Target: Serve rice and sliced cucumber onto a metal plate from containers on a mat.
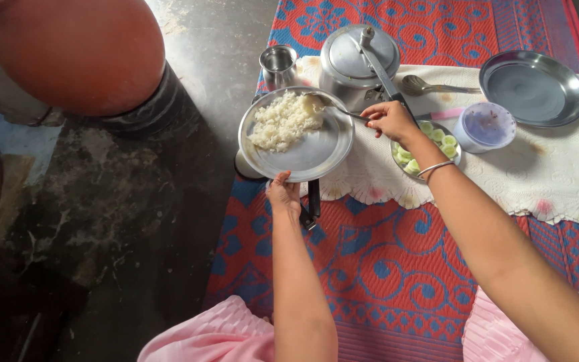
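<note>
Serving: looks like rice [284,121] going onto the steel plate [303,157], centre frame
Left hand [284,194]: fingers pinched on plate's near rim
Right hand [390,121]: fingers closed round spoon [333,106], bowl at the rice
Next: probably needs a steady, level plate

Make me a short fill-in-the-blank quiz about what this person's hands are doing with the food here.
1. The left hand holds the rim of a steel plate bearing a heap of white ____.
2. The right hand holds a ____ whose tip touches that heap.
3. The empty steel plate lies on the white ____.
4. The small dish under the right wrist holds pale green ____.

Missing words: rice; spoon; cloth; slices
</note>
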